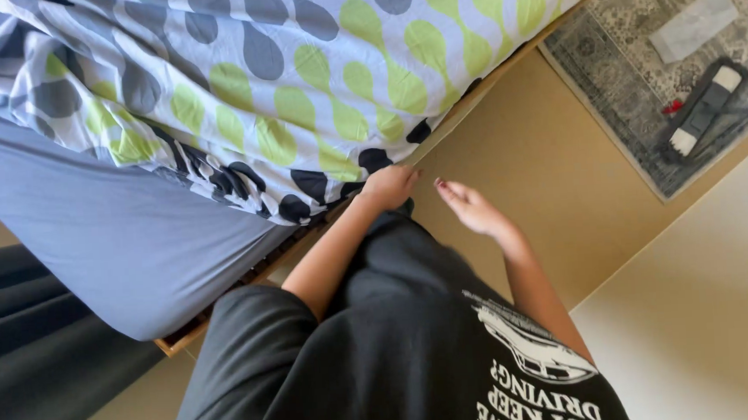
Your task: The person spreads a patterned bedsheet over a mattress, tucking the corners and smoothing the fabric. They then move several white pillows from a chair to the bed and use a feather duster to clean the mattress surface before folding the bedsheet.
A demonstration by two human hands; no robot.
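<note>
A bed cover, white with grey, green and black drop shapes, lies over the bed and fills the upper left. My left hand is closed on its lower edge, near the black drops at the bed's side. My right hand hangs just to the right of it over the tan floor, fingers apart, holding nothing. Under the cover shows a plain blue-grey sheet on the mattress. My black printed shirt fills the bottom middle.
The wooden bed frame juts out below the sheet. A grey patterned rug at the upper right carries a black and white oblong object and a pale flat sheet. Dark fabric lies at the lower left, a pale surface at the lower right.
</note>
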